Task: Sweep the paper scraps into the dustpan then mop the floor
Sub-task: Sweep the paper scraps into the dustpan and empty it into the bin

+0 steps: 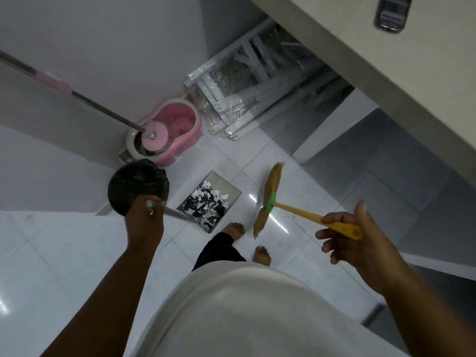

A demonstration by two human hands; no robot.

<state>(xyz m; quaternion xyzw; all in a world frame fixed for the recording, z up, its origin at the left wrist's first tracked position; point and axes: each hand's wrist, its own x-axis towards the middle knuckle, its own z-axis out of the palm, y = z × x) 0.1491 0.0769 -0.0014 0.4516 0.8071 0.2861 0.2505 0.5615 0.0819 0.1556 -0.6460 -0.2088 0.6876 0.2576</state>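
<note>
On the white tiled floor [296,181], seen from the head camera looking straight down, a person in a white shirt [244,318] stands barefoot, one foot [233,230] just beside the near corner of the dustpan [228,188] and the other foot [262,255] a little nearer the body. The dustpan is a flat grey tray, and the paper scraps [206,204], black and white, lie heaped inside it towards its near end. The left hand [144,217] has its fingers curled round the top of the dustpan handle [172,213], a thin metal rod that slants down to the tray; whether the tray rests on the tiles cannot be told. The right hand [360,243] grips the yellow end of the broom [268,197], fingers wrapped under the handle and thumb raised, with the straw head, bound by a green collar, hanging to the right of the dustpan and apart from it. A round bin [137,186] lined with a black bag stands just left of the dustpan, partly hidden by the left hand. Beyond it, against the wall, sits a pink mop bucket [180,122] with the mop [77,95] standing in its spinner, the long handle leaning off to the left. A folded white frame [252,94] wrapped in clear plastic lies near the bucket, under the edge of a pale table [386,60], where a dark phone [392,12] rests.
</note>
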